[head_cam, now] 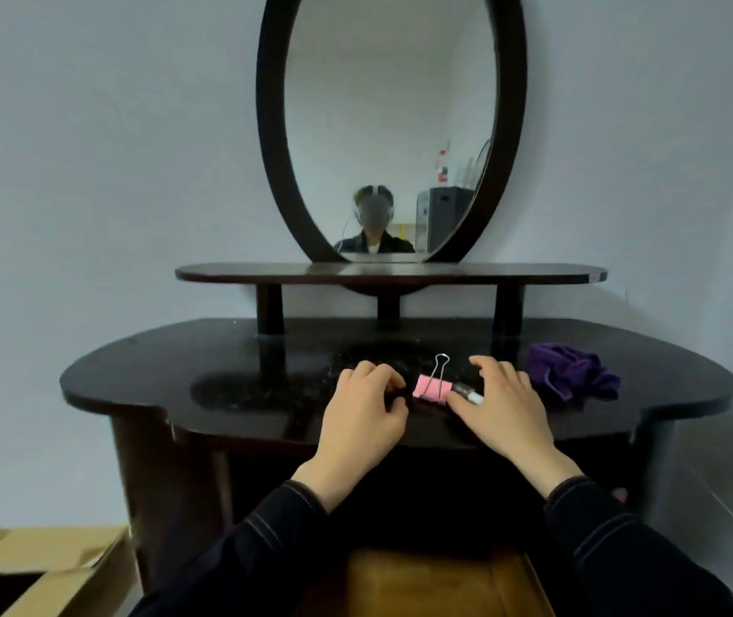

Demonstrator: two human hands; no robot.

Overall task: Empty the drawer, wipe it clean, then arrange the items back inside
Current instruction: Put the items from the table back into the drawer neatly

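A pink binder clip [431, 387] with a wire handle lies on the dark dressing table top [240, 385]. My left hand [362, 416] rests just left of the clip with its fingers curled; whether they hold something small and dark I cannot tell. My right hand [505, 407] lies right of the clip, fingers spread, fingertips touching a small white-tipped tube [469, 392]. A crumpled purple cloth [572, 376] sits further right on the top. Below my forearms the pulled-out drawer shows its bare wooden bottom [436, 585].
An oval mirror [391, 126] in a dark frame stands above a raised shelf [391, 273] on three posts at the back of the table. An open cardboard box [30, 567] sits on the floor at the lower left. A wall is behind the table.
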